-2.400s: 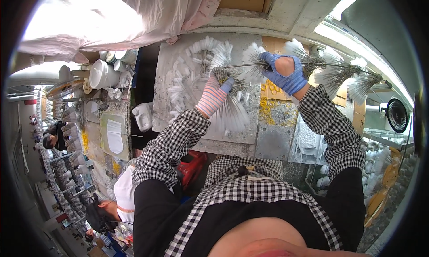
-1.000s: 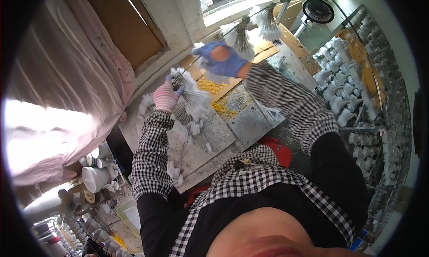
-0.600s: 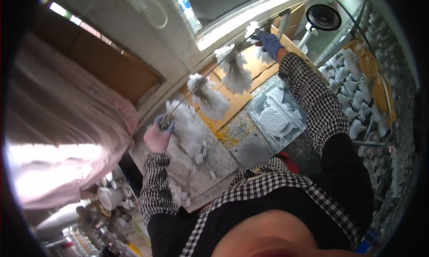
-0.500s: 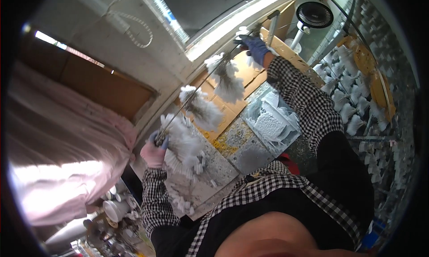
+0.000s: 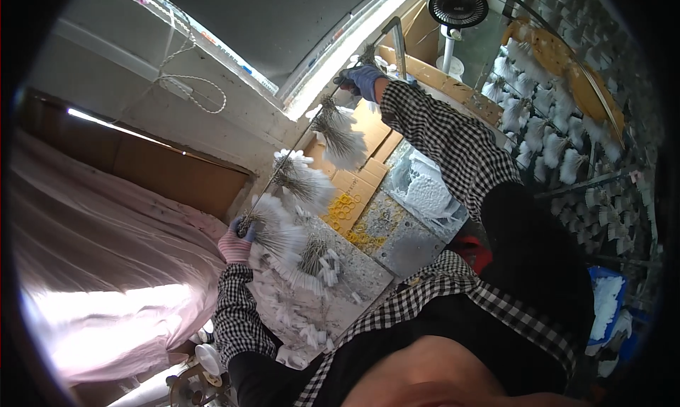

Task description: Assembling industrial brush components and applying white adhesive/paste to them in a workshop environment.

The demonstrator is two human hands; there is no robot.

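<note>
A long thin metal rod [image 5: 297, 141] strung with bristly white-tipped bundles is gripped at its ends by the pink-gloved left hand [image 5: 235, 243] and blue-gloved right hand [image 5: 363, 81]. It is slanted from lower left to upper right.

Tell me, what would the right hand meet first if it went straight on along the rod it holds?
Probably the metal post just beyond the right hand gripping the rod; the black fan stands farther off, but depth is unclear.

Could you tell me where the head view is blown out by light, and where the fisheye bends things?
In the head view, the pink cloth at lower left is washed out to white glare. The bright window strip is overexposed too. The racks of white tufts curve toward the right rim. The rod between the left hand and right hand stays fairly sharp.
</note>
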